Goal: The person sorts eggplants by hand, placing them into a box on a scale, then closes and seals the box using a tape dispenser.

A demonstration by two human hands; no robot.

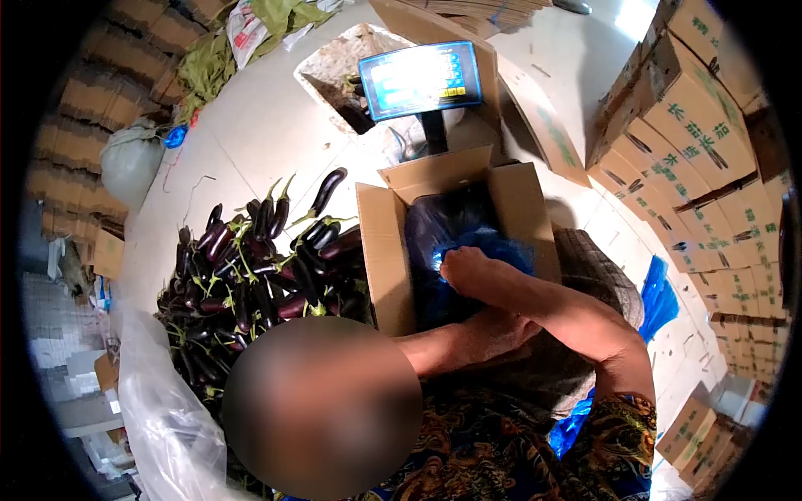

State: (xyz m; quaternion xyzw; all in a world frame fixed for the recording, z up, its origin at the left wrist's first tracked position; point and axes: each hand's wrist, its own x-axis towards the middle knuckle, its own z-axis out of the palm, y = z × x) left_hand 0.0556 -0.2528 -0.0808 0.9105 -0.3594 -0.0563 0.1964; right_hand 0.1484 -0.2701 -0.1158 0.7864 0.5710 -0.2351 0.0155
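My right hand [464, 265] is closed in a pinch on the blue plastic bag [514, 253] inside an open cardboard box [387, 259]. The bag lines the box and dark contents show through it. My left hand [516, 329] reaches across beneath my right forearm, at the near right part of the box; its fingers are hidden. A large pile of dark purple eggplants [242, 305] lies on the floor against the left side of the box. Just behind the box stands a scale with a lit display [420, 77].
Stacked printed cartons [693, 138] line the right side, and flattened cardboard [100, 100] is piled at the left. A white foam box [322, 63] sits behind the display. Clear plastic sheeting [163, 417] lies at the lower left, blue plastic [660, 299] at the right.
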